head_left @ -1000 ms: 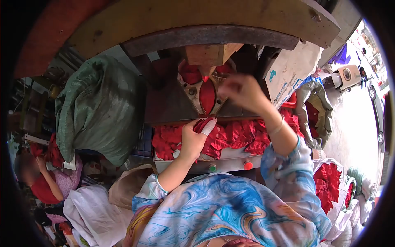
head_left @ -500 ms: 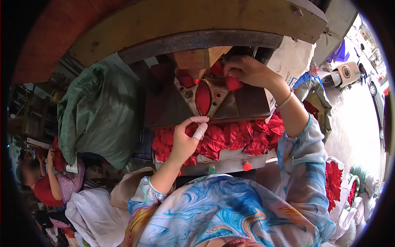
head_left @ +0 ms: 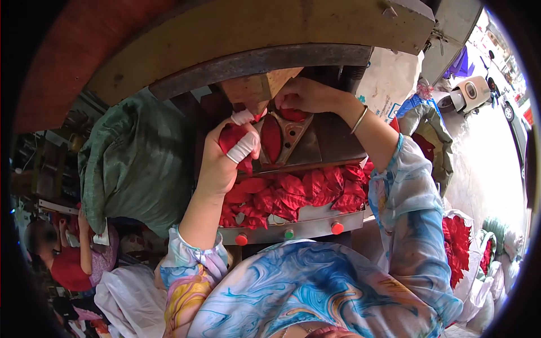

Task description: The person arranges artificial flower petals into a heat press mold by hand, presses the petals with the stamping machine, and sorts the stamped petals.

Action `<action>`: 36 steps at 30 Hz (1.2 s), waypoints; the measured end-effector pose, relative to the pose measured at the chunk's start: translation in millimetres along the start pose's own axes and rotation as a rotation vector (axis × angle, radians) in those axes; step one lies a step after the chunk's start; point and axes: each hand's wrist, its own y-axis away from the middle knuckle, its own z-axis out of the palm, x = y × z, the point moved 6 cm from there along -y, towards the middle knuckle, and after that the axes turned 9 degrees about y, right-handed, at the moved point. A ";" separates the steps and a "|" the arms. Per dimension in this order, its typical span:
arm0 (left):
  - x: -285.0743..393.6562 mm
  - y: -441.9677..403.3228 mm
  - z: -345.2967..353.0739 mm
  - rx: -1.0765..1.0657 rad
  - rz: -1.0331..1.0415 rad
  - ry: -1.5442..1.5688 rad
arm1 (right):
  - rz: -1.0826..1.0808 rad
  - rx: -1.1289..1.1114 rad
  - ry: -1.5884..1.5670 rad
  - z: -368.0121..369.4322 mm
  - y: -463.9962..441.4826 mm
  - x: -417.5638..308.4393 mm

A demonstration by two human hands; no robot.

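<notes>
White wraps cover two digits of my left hand [head_left: 221,152], which is closed on a red petal [head_left: 231,138] at the left side of the metal mould [head_left: 290,141]. My right hand [head_left: 304,97] reaches to the mould's upper right, fingers bent together at another red petal [head_left: 294,114]. A long red petal [head_left: 271,139] lies in the mould's middle slot. Just above hangs a wooden block [head_left: 256,88]. Red petals [head_left: 298,194] are heaped along the near side of the press.
Red buttons [head_left: 337,228] and a green button [head_left: 289,234] line the front panel [head_left: 310,230]. A green sack [head_left: 138,163] bulges at left, with a seated person [head_left: 70,265] beyond. An open sack [head_left: 437,141] stands at right. A curved beam [head_left: 253,34] spans overhead.
My left hand has moved up and left from the mould's near tip and now grips a petal. My right hand has shifted slightly left, onto the upper right petal.
</notes>
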 end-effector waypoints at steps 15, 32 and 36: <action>18.7 -27.5 -69.3 0.412 0.252 -1.170 | 0.387 0.587 -0.779 1.5 14.8 1.5; -14.6 113.3 -16.4 -0.119 0.377 -1.047 | -0.036 0.610 -0.588 23.2 96.0 -125.0; -59.0 170.9 -38.9 -0.040 0.099 -1.006 | 0.116 0.342 -0.425 93.9 166.0 -128.5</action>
